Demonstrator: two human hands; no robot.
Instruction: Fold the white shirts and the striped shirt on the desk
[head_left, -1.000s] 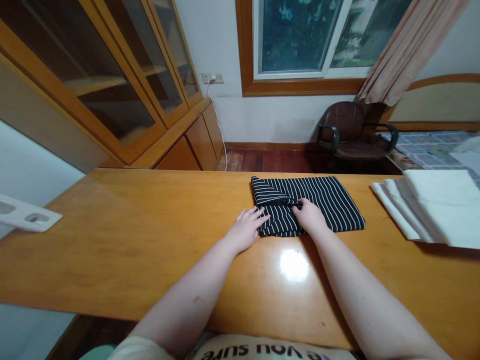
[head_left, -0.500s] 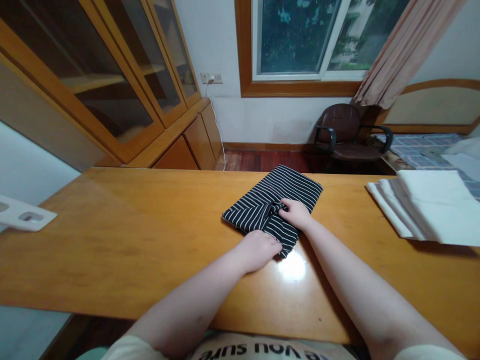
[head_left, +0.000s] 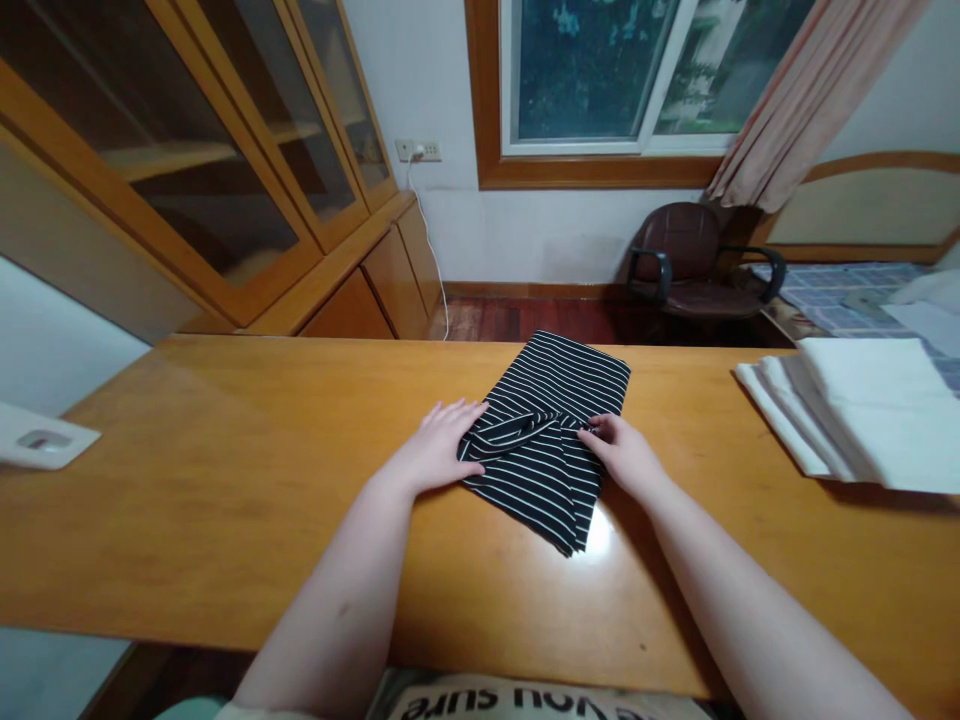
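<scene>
1. Since the earlier frame, our left hand has gone from the near edge of the cloth to its left edge, and the cloth has turned so that one corner points toward us.
2. Our left hand lies flat and released, fingers spread, fingertips on the cloth's left edge.
3. Our right hand is at the cloth's right edge, fingers curled at the end of a raised fold. We cannot tell whether it pinches the fold or only presses it.
4. The cloth, black with thin white stripes, lies folded at the middle of the table, between our hands.
5. Well to the right on the table lies a white stack; at the far left sits a white tray.
6. Beyond the table we see a chair, a cabinet on the left, a window and a curtain.
</scene>
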